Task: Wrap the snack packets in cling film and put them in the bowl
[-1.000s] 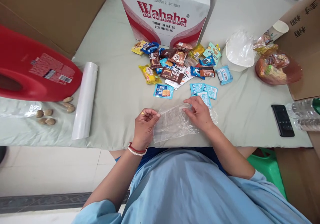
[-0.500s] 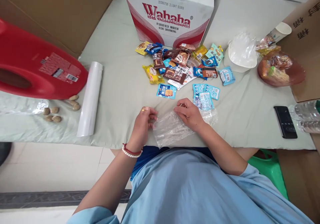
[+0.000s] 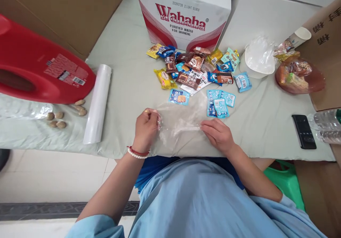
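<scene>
Clear bag [image 3: 181, 127] stretches over wrinkled pale tablecloth [image 3: 128, 85], white floor tiles [image 3: 61, 176] below.

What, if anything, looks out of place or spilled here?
Only the brown lumps by the red jug stand out: they lie loose and bare, while the snacks in the pile are wrapped. The clear plastic held by the left hand and right hand is just crinkled.

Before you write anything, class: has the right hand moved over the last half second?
Yes: judged against the Wahaha box, the right hand has shifted rightward and farther from it.
</scene>
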Demonstrator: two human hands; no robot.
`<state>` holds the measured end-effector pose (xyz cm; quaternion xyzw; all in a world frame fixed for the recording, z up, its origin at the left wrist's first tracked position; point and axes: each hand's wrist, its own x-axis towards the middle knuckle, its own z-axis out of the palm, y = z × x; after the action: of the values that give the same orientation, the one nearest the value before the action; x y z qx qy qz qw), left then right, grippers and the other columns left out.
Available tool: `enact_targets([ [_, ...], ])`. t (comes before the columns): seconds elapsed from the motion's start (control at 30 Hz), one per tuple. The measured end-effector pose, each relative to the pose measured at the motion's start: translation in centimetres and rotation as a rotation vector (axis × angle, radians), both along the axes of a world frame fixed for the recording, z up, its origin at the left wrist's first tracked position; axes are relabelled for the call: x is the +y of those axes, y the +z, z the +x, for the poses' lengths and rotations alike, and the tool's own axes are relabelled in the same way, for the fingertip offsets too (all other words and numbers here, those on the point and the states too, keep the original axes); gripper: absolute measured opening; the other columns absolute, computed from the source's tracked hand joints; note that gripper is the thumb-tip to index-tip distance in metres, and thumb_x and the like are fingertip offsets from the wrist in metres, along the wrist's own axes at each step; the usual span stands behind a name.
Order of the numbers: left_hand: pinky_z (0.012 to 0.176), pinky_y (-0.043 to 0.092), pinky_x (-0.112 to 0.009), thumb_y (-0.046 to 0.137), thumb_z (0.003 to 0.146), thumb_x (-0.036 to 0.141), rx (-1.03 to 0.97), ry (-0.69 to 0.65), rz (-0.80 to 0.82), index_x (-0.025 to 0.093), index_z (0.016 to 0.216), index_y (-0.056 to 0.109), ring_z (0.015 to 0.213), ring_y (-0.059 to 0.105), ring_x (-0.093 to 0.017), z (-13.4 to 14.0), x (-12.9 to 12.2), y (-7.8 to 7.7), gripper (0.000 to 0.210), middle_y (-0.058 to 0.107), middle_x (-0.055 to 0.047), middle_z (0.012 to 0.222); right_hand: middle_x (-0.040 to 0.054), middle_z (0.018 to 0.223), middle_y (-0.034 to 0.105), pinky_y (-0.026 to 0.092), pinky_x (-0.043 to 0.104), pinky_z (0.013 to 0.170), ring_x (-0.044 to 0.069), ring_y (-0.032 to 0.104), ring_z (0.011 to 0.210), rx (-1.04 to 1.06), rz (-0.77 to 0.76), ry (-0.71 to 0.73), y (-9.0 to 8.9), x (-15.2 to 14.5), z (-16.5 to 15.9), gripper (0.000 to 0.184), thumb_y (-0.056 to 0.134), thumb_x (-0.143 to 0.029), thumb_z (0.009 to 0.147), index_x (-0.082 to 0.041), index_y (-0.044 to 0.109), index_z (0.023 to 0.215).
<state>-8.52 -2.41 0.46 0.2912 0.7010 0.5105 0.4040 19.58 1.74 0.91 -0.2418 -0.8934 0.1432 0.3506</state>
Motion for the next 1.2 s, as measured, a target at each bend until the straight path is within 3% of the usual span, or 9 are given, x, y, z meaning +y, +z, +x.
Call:
enact_targets([
  [0.23, 0.044, 0.034, -0.022, 0.060, 0.092, 0.044, 0.041, 0.202, -0.092, 0.023, 0.086, 0.054, 0.047, 0.044, -0.010, -1.5, -3.5, -0.8, 0.023, 0.052, 0.006, 0.064, 0.0134, 0.114, 0.076, 0.064, 0.041, 0.080, 0.024, 0.072, 0.100, -0.084, -0.094, -0.119, -1.2, -3.2, 5.6, 0.026, 0.061, -0.006, 0.098, -0.024, 0.071, 0.115],
  [0.4, 0.087, 0.057, -0.046, 0.076, 0.080, 0.033, 0.802, 0.116, -0.068, 0.018, 0.120, 0.062, 0.101, 0.066, -0.028, -1.2, -6.3, -0.9, 0.044, 0.065, -0.014, 0.116, 0.0144, 0.119, 0.075, 0.065, 0.043, 0.084, 0.025, 0.072, 0.105, -0.097, -0.175, -0.160, -2.2, -4.0, 6.3, 0.027, 0.062, -0.006, 0.098, -0.024, 0.072, 0.115],
  [0.47, 0.108, 0.046, -0.055, 0.072, 0.085, 0.020, 1.154, -0.019, 0.153, 0.022, 0.122, 0.065, 0.130, 0.056, -0.035, -0.6, -7.0, -0.4, 0.038, 0.063, -0.017, 0.131, 0.0142, 0.120, 0.075, 0.065, 0.043, 0.084, 0.025, 0.073, 0.105, -0.101, -0.176, -0.152, -2.2, -3.9, 6.1, 0.027, 0.063, -0.006, 0.097, -0.024, 0.072, 0.115],
  [0.57, 0.115, 0.038, -0.046, 0.060, 0.093, 0.006, 1.371, -0.458, 0.469, 0.030, 0.109, 0.068, 0.139, 0.055, -0.026, 0.4, -6.6, 0.5, 0.029, 0.071, -0.004, 0.131, 0.0139, 0.120, 0.075, 0.065, 0.042, 0.085, 0.025, 0.073, 0.106, -0.105, -0.165, -0.124, -2.0, -3.6, 5.9, 0.028, 0.063, -0.005, 0.097, -0.024, 0.073, 0.115],
  [0.7, 0.101, 0.049, -0.041, 0.049, 0.095, 0.005, 1.292, -0.928, 0.208, 0.021, 0.097, 0.068, 0.121, 0.068, -0.025, 0.6, -3.5, 1.5, 0.026, 0.075, -0.007, 0.124, 0.0150, 0.121, 0.075, 0.065, 0.042, 0.087, 0.025, 0.072, 0.108, -0.105, -0.156, -0.130, -1.8, -3.5, 6.5, 0.027, 0.062, -0.005, 0.097, -0.023, 0.073, 0.115],
  [0.8, 0.082, 0.056, -0.040, 0.044, 0.100, 0.017, 1.210, -0.855, -0.163, 0.015, 0.109, 0.068, 0.106, 0.072, -0.028, 0.2, -1.3, 2.0, 0.025, 0.070, -0.015, 0.126, 0.0147, 0.123, 0.074, 0.064, 0.043, 0.089, 0.026, 0.072, 0.111, -0.124, -0.158, -0.165, -2.1, -3.9, 7.9, 0.027, 0.062, -0.007, 0.098, -0.024, 0.073, 0.116],
  [0.93, 0.063, 0.053, -0.037, 0.039, 0.107, 0.035, 1.196, -0.758, -0.349, 0.016, 0.117, 0.068, 0.087, 0.073, -0.027, 0.4, -0.8, 2.2, 0.036, 0.065, -0.015, 0.136, 0.0129, 0.130, 0.073, 0.064, 0.049, 0.087, 0.029, 0.071, 0.113, -0.158, -0.205, -0.232, -1.7, -3.9, 10.3, 0.026, 0.061, -0.011, 0.097, -0.028, 0.076, 0.109],
  [1.1, 0.095, 0.054, -0.051, 0.042, 0.102, 0.018, 1.295, -0.648, -0.003, 0.019, 0.114, 0.073, 0.120, 0.067, -0.035, 1.9, -1.2, 1.1, 0.033, 0.064, -0.019, 0.145, 0.0064, 0.118, 0.076, 0.063, 0.053, 0.088, 0.029, 0.072, 0.105, -0.010, -0.261, -0.435, 1.2, -1.6, 9.6, 0.034, 0.053, -0.009, 0.095, -0.033, 0.076, 0.104],
  [1.2, 0.115, 0.043, -0.055, 0.047, 0.104, 0.027, 1.279, -0.685, 0.153, 0.020, 0.130, 0.070, 0.143, 0.054, -0.034, 1.9, -0.6, -0.1, 0.036, 0.059, -0.017, 0.154, 0.0065, 0.122, 0.076, 0.061, 0.053, 0.096, 0.027, 0.072, 0.111, -0.008, -0.212, -0.312, 1.9, 0.1, 6.2, 0.036, 0.053, -0.010, 0.098, -0.032, 0.074, 0.117],
])
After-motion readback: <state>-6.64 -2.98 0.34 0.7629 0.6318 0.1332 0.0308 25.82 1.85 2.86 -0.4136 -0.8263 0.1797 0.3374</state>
